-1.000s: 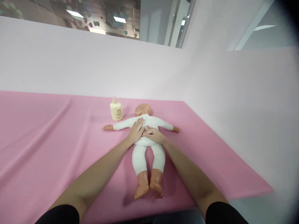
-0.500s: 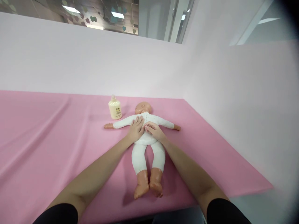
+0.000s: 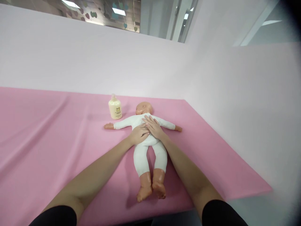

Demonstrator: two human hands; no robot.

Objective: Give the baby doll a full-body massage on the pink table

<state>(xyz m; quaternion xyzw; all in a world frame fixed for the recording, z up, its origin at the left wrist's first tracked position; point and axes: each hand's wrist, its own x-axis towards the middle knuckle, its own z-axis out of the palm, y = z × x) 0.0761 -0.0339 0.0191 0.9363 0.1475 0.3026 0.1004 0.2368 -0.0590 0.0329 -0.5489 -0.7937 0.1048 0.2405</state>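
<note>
Your flat right hand and half-curled left hand, both empty, apparently massage the white-suited plastic doll. Next, stroke lightly.

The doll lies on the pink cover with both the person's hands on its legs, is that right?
Not quite: the head view shows the left hand and right hand on the doll's torso, not its legs. It does lie on the pink cover.

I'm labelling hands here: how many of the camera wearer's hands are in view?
2: the left hand and the right hand, side by side on the doll.
</note>
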